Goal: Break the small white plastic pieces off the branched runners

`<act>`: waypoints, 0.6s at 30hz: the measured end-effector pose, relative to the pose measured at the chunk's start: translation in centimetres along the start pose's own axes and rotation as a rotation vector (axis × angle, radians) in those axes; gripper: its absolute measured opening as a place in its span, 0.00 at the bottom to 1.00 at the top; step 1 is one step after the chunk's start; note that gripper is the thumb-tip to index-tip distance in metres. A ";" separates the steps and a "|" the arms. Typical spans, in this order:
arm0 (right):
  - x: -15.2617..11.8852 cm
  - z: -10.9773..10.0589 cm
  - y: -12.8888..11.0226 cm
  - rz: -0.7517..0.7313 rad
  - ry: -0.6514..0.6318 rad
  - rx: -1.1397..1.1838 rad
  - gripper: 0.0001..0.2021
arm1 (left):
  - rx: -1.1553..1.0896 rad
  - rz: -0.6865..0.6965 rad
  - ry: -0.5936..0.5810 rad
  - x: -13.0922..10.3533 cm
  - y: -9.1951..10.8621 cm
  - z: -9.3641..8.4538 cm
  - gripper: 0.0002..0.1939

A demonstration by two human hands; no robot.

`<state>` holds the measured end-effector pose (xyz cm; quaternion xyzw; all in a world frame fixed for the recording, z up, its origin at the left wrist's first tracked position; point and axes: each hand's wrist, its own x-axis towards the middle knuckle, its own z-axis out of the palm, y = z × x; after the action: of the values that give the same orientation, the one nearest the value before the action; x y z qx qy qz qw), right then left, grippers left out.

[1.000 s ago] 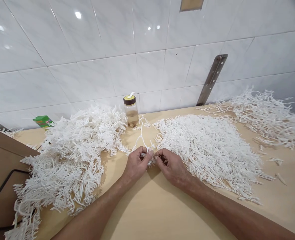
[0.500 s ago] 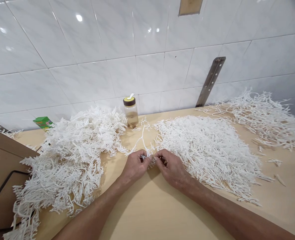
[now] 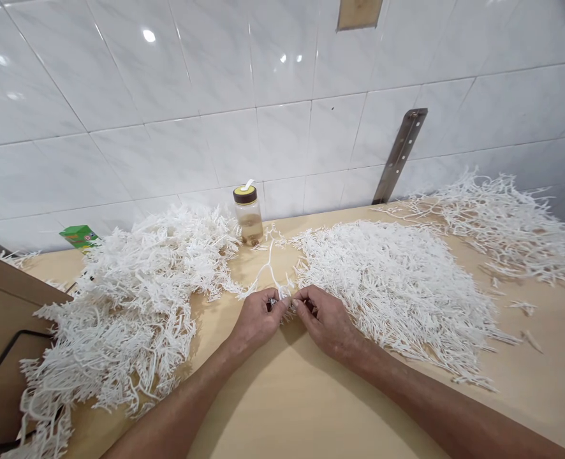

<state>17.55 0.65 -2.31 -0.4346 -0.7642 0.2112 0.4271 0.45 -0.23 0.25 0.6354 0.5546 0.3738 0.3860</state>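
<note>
Near the middle of the table, my left hand (image 3: 259,315) pinches a white branching stem (image 3: 270,258) that forks and stretches away toward the wall. Close beside it, my right hand (image 3: 324,319) has its thumb and forefinger pressed together at the near end of the same stem. The fingertips almost meet, and the small part between them is mostly hidden. To the right of my hands spreads a pile of short white twig-like pieces (image 3: 392,287). On the left lies a taller heap of white branched pieces (image 3: 134,299).
A clear jar with a dark and yellow lid (image 3: 249,220) stands by the wall. Behind the left heap is a green box (image 3: 79,236). Longer white stems (image 3: 507,223) lie at the far right. A metal bracket (image 3: 400,156) leans on the tiles; a brown panel (image 3: 9,357) borders the left.
Both hands stay in nearly the same place, fingers still pinched together. The forked stem has shifted slightly at its near end. The whole view has moved a little.
</note>
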 end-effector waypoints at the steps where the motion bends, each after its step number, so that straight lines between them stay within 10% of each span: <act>1: 0.0 0.0 0.0 -0.001 -0.003 0.000 0.07 | -0.011 -0.007 -0.001 0.0 -0.1 0.0 0.19; 18: 0.0 0.7 0.3 -0.006 0.021 -0.106 0.06 | 0.348 0.034 0.096 -0.7 0.1 0.8 0.14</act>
<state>17.09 0.87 -2.86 -0.4566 -0.7710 0.1648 0.4122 1.16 -1.04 -0.06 0.6833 0.6177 0.3088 0.2370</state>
